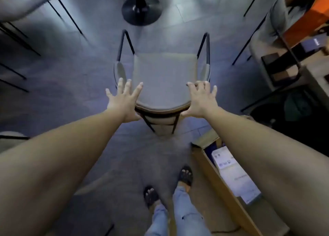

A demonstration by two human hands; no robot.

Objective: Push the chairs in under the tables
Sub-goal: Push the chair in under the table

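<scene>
A grey cushioned chair (163,77) with a black metal frame stands straight ahead of me, its curved backrest nearest me and its seat facing a round black table base (141,10). The tabletop itself is out of view. My left hand (122,100) is spread, fingers apart, at the left end of the backrest. At the right end hovers my right hand (202,100), fingers spread and slightly curled. Both hands are at the backrest's top edge and neither is closed around it. My sandalled feet (167,186) stand on the floor behind the chair.
An open cardboard box (211,170) with a white carton (233,171) inside lies on the floor right of my feet. Other black-legged chairs (19,6) stand at the far left and upper right. An orange shelf unit (306,22) is at the right.
</scene>
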